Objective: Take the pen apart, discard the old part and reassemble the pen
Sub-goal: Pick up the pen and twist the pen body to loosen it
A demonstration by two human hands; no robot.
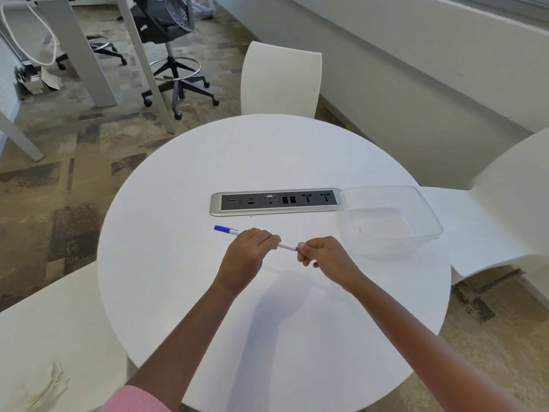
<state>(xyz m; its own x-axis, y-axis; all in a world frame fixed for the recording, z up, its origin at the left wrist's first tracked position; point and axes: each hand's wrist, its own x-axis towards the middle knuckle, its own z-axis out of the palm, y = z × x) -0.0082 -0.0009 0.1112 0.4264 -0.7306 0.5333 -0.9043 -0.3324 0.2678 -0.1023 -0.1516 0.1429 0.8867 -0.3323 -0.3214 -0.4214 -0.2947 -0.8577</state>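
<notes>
In the head view, the slim white plastic pen with a blue cap is held just above the round white tabletop, near the middle of the frame, running from centre-left down toward centre-right; the left hand has its grip pressed around the middle of the barrel, likely to hold it steady, while the right hand pinches the blue tip end between fingertips, which reads as the start of pulling or twisting that end off; the capped end juts free past the left hand, so nothing has yet come apart.

To the right of the hands stands a clear rectangular plastic container, empty as far as I can tell and near enough to take the discarded part; behind the pen, a silver and black socket strip is set flush in the tabletop and blocks nothing; white moulded chairs ring the tabletop, well apart from the work.
</notes>
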